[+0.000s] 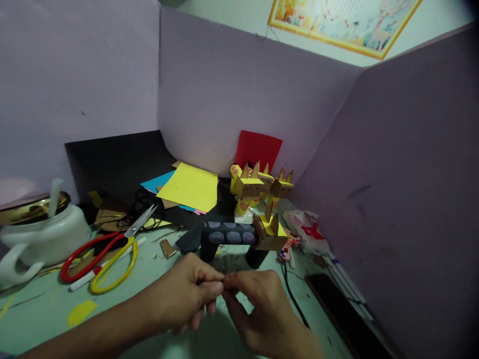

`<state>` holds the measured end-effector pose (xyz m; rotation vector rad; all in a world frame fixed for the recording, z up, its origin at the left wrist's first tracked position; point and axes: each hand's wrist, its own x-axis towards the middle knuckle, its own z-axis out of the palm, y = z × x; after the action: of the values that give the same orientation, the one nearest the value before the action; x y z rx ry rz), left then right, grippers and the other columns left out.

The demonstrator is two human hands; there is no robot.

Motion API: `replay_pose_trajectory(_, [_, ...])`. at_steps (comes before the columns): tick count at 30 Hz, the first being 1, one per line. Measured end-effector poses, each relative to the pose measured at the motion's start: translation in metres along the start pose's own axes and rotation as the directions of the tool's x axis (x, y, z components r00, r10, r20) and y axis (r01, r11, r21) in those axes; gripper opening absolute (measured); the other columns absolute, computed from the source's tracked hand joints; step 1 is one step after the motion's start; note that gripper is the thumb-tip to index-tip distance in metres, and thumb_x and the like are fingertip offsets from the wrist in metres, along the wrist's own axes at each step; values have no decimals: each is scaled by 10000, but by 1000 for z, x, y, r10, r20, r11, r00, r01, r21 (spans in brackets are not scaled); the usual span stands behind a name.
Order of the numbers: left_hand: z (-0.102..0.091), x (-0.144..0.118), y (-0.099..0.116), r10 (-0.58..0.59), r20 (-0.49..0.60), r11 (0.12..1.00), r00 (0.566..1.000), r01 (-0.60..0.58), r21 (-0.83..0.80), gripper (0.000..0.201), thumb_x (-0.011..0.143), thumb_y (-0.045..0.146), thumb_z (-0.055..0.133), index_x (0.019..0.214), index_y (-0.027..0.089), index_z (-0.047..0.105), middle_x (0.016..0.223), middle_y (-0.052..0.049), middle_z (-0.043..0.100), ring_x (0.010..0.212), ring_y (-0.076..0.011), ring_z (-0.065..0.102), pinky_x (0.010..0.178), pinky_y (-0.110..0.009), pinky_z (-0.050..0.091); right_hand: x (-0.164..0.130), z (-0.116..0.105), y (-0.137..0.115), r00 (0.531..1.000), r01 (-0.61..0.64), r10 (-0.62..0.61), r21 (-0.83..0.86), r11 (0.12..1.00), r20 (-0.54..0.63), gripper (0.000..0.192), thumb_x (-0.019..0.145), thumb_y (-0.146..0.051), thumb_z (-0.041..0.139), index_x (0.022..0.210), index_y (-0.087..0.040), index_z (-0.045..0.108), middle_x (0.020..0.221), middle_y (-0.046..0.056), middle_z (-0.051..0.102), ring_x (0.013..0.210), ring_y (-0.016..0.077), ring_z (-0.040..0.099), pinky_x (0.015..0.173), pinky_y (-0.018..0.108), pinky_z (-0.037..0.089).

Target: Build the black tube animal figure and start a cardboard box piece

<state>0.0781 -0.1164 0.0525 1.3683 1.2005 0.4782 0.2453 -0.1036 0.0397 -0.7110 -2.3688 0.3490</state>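
1. Left hand (pixel 187 294) and right hand (pixel 258 309) are meeting fingertip to fingertip, pinching something tiny between them; what it is cannot be told.
2. Hands are working low over the pale green tabletop (pixel 37 319), just before the black paper-roll animal with grey spots (pixel 228 237).
3. Red-and-yellow-handled scissors (pixel 108 252) are lying left, well apart; black cable (pixel 292 294) is running close on the right.

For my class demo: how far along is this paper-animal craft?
Done: yellow-brown paper animals stand by the wall. In hand: left hand and right hand pinch something tiny, too small to identify, before the black animal. Left: unused coloured sheets.
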Motion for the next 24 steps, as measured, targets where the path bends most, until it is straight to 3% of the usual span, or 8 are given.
replay_pose_trajectory(8, [-16, 0, 9, 121, -161, 993, 980, -120, 12, 168, 576, 291, 544, 509, 141, 582, 362, 68, 377, 349, -62, 305, 355, -189, 202, 10, -1, -6, 988, 83, -97, -118, 990, -118, 115, 707, -88, 505, 743, -180, 564, 557, 8, 627, 452, 115, 563, 441, 229, 340])
replay_pose_trajectory(14, [-38, -5, 20, 235, -228, 972, 945, -234, 31, 136, 555, 267, 566, 525, 138, 600, 413, 56, 428, 428, -75, 345, 419, -198, 252, 34, -8, -7, 991, 70, -79, -90, 993, -105, 101, 701, -104, 527, 728, -172, 596, 579, 8, 625, 488, 112, 557, 472, 228, 357])
replay_pose_trajectory(18, [-52, -3, 26, 325, -336, 940, 884, -341, 10, 134, 571, 266, 574, 556, 136, 604, 476, 37, 484, 484, -84, 399, 467, -204, 300, 65, -16, -7, 995, 26, -31, -55, 998, -97, 84, 721, -147, 546, 709, -180, 622, 610, 0, 640, 513, 102, 556, 497, 211, 378])
replay_pose_trajectory(24, [-66, 15, 18, 359, -576, 901, 735, -435, 6, 143, 590, 263, 599, 617, 131, 645, 505, 26, 538, 489, -90, 439, 471, -208, 332, 105, -20, 5, 999, -3, -3, -191, 982, -32, 87, 721, -167, 558, 701, -194, 638, 649, 5, 652, 615, 139, 574, 610, 259, 414])
